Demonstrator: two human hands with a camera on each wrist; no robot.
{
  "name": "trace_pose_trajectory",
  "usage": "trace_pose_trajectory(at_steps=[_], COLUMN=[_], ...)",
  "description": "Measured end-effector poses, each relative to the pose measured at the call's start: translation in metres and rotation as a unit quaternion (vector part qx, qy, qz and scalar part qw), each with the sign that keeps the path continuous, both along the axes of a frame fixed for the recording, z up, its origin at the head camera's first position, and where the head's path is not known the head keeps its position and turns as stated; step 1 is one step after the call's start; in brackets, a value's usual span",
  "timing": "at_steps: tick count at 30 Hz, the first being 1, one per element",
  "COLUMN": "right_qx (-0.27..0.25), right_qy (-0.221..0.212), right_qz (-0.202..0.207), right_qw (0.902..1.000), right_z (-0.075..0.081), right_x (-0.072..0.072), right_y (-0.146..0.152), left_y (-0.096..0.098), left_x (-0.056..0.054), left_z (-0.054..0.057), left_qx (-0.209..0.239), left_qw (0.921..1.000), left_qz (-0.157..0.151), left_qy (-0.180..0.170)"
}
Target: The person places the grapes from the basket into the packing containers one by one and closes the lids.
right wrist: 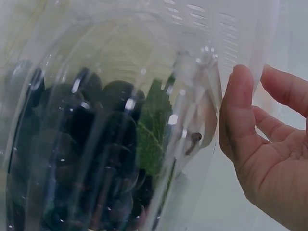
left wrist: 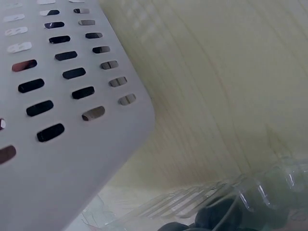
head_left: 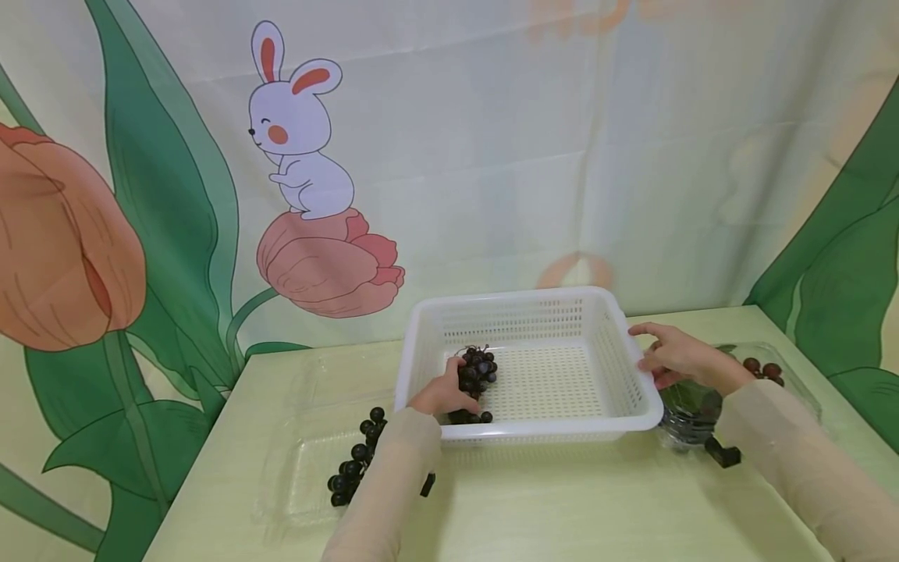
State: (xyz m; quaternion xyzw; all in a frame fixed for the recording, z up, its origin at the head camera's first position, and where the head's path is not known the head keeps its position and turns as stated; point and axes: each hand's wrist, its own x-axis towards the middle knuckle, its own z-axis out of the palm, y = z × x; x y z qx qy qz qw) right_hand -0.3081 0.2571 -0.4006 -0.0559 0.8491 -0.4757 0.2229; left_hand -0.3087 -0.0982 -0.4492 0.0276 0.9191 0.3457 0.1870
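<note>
A white plastic basket (head_left: 502, 431) with slotted walls stands mid-table. Inside its left end, my left hand (head_left: 444, 390) holds a bunch of dark grapes (head_left: 477, 368), thumb on the near side and fingers on the far side. Through the basket's slots in the left wrist view, dark patches show, but the left hand's fingers are mostly hidden. My right hand (head_left: 677, 357) pinches the basket's right rim (right wrist: 262, 43), its thumb against the outer wall. Just beneath that hand sits a clear plastic box (right wrist: 175, 115) holding dark grapes and a green leaf.
Left of the basket, an open clear plastic tray (head_left: 298, 476) holds a bunch of black grapes (head_left: 356, 460), partly behind the left sleeve. Reddish grapes (head_left: 764, 369) lie in another clear tray at the right. A printed curtain (head_left: 477, 179) hangs behind the table (head_left: 534, 507).
</note>
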Motion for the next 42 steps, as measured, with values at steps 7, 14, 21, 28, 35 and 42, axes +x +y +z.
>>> trace_pose_trajectory(at_steps=[7, 14, 21, 28, 35, 42], right_qx=[0.003, 0.003, -0.001, 0.0, 0.002, 0.002], right_qy=[0.002, 0.004, 0.002, 0.001, 0.001, 0.001], right_qz=[-0.002, 0.0, 0.0, 0.0, -0.002, -0.004], right_qw=[1.0, 1.0, 1.0, 1.0, 1.0, 1.0], right_z=[-0.0003, -0.0008, -0.0011, 0.0005, 0.0006, -0.0006], right_x=[-0.0002, -0.0002, -0.0001, 0.001, 0.0003, -0.0002], right_y=[-0.0005, -0.0006, -0.0004, -0.001, -0.0015, -0.0013], left_y=[-0.0016, -0.0012, -0.0005, -0.0004, -0.0004, -0.0012], left_x=[-0.0016, -0.0009, -0.0004, -0.0019, -0.0046, -0.0059], left_z=[-0.0026, -0.0006, 0.0017, 0.0035, 0.0014, 0.0006], left_qx=[0.009, 0.014, 0.014, 0.002, -0.001, 0.004], left_qw=[0.9999, 0.9999, 0.9997, 0.999, 0.9982, 0.9979], left_qz=[-0.001, -0.004, -0.004, -0.015, -0.016, -0.016], left_qy=[-0.005, 0.005, 0.018, 0.042, 0.058, 0.063])
